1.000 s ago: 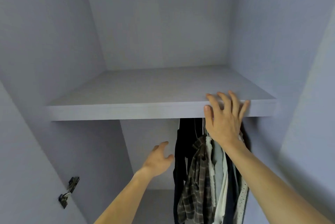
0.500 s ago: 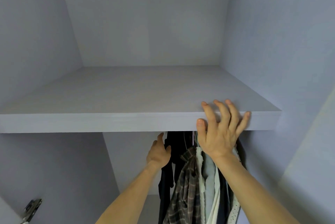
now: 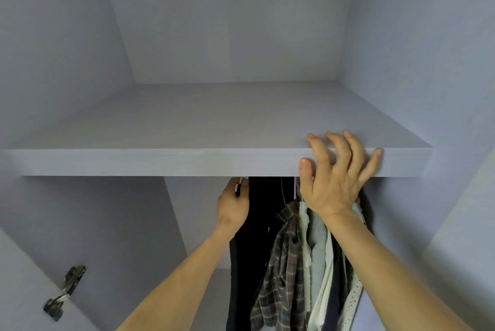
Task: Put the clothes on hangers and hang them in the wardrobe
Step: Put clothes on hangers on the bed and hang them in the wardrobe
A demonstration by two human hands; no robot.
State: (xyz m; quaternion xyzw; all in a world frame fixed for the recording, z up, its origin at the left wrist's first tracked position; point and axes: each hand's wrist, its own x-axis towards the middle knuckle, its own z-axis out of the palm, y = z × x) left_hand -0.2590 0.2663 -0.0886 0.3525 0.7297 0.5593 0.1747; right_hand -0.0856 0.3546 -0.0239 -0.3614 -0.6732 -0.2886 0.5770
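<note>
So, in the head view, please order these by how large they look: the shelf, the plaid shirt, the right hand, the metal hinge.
1. shelf: largest by far.
2. plaid shirt and right hand: about alike, and the hand is nearer the camera, so unranked.
3. metal hinge: smallest.

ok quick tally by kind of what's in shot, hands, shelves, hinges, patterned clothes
hands: 2 (left hand gripping a white hanger, right hand)
shelf: 1
door hinge: 1
patterned garments: 2 (plaid shirt, dotted garment)
total: 6
plain garments overlap too much to count
</note>
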